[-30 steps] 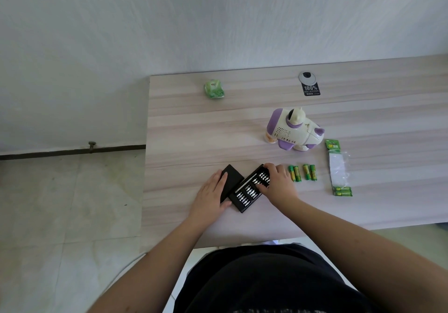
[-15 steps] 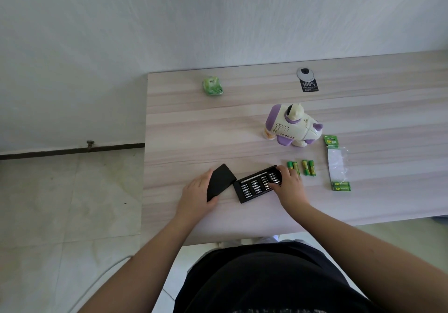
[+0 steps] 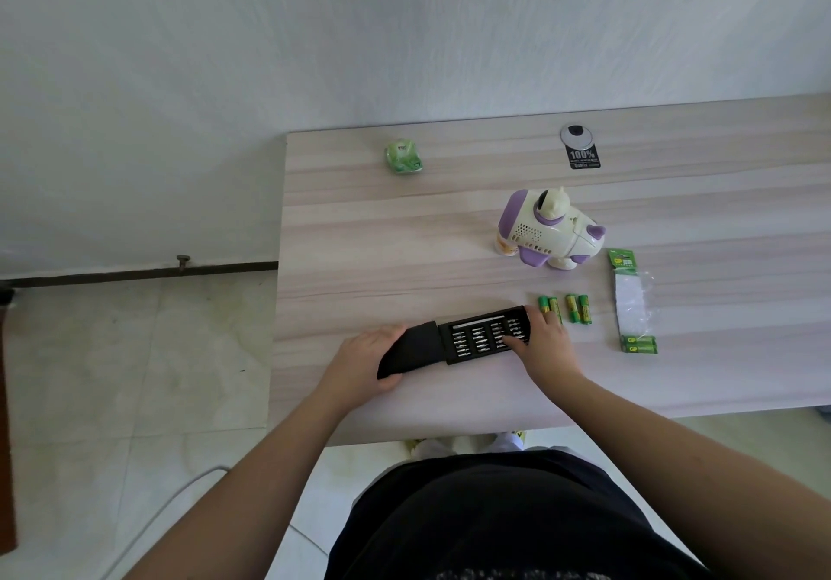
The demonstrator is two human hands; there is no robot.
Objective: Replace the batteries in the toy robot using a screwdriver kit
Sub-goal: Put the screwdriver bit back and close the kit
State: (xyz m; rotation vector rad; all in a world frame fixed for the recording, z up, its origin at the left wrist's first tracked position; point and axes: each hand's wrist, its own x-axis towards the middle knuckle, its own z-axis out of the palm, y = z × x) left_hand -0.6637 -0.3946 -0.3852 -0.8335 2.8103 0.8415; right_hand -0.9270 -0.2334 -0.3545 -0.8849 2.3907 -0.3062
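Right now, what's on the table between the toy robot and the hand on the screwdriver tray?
In the head view, four loose green batteries lie on the table between the toy robot and the right hand; the nearest touches its fingers.

4 loose batteries (image 3: 565,308), 1 toy robot (image 3: 551,233), 1 screwdriver kit (image 3: 481,339) (tray out)
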